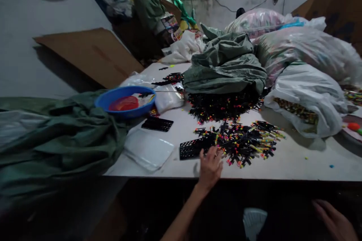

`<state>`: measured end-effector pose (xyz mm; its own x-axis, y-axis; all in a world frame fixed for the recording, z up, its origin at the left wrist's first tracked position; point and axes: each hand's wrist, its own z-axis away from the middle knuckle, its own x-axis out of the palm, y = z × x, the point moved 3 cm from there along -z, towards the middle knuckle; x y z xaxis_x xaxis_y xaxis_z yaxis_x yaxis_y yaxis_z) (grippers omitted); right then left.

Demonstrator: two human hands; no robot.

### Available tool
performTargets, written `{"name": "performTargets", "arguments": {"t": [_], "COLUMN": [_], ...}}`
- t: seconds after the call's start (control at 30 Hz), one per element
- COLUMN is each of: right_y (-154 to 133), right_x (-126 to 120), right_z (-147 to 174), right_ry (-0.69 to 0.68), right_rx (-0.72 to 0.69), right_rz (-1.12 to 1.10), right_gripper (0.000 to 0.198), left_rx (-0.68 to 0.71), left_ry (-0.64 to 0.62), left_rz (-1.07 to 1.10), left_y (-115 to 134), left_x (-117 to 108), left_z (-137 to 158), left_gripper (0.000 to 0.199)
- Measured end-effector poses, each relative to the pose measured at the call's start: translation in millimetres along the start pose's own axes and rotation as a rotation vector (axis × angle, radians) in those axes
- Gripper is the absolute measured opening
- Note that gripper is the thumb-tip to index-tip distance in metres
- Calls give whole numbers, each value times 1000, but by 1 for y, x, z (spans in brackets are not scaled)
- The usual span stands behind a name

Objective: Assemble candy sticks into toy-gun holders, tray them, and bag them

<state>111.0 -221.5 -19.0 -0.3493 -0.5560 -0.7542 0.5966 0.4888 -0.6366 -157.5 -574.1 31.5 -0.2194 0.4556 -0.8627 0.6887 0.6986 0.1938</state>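
Note:
My left hand (209, 166) is at the table's front edge, its fingers apart and slightly bent. The fingertips are by the right end of a black perforated tray (190, 149) and the near-left side of a loose pile of small black plastic pieces with bright coloured tips (246, 141). No held object shows in those fingers. At the lower right, below the table's edge, my right hand (335, 220) is dim and partly cut off by the frame. Its fingers look stretched out, with nothing visible in them.
A second black tray (157, 124) lies behind a stack of clear plastic bags (149, 148). A blue basin (126, 101) stands at the left. Green cloth (226, 64) covers a larger heap of black pieces. Filled plastic bags (308, 94) crowd the right side.

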Motion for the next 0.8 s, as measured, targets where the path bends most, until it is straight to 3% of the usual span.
{"name": "performTargets", "arguments": {"t": [0.1,0.2,0.3,0.4,0.5,0.6,0.8], "right_y": [-64,-132,-187,-222,-247,-268,-287], "right_x": [23,61,100,129,147,158,153], "right_z": [-20,-27,-34,-53,-79,-104,-133], "right_ry": [12,54,72,95,156,212,201], "right_rx": [-225,-446,-720,-862,-875,-795,-639], "right_rz": [39,225,470,603,651,682,697], "right_gripper": [35,42,59,69,66,62,65], "left_rx": [-87,-80,-53,-67,-96,-104,-118], "left_ry": [-101,-182,-175,-143,-145,-177,-357], "left_rz": [-118,-172,-186,-192,-178,-150,-43], "left_y": [-46,-79,-94,-98,-99,-101,-100], "left_x": [-6,-1,10,22,33,44,44], "left_z": [-3,-14,-24,-32,-43,-61,-100], "left_gripper": [56,64,64,64,65,64,61]}}
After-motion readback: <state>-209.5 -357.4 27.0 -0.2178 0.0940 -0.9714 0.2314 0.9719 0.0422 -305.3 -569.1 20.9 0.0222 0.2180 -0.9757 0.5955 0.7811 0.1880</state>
